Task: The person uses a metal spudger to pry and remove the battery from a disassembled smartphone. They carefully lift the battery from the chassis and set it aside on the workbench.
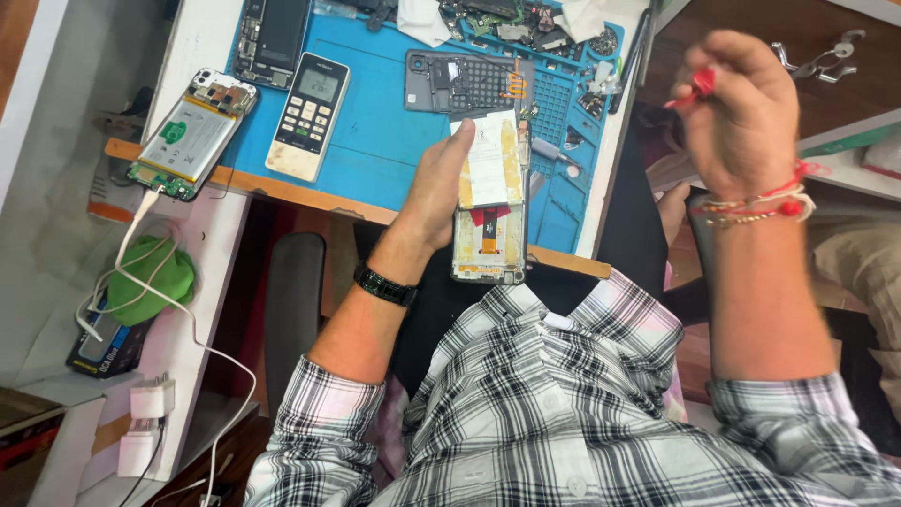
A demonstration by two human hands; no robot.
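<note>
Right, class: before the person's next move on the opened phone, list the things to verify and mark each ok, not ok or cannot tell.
1. Left hand steadies the opened phone: ok, its fingers rest on the phone's left edge.
2. Phone fully supported: not ok, its lower end overhangs the edge of the blue mat.
3. Right hand grips the red tool: ok, though blurred.
4. Tool tip type: cannot tell.
5. Tool near the phone: not ok, it is raised well to the right.
6. Remote control clear of the phone: ok.

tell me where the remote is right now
In the head view, the remote lies on the blue mat, left of the left hand, beside an opened phone.
</note>
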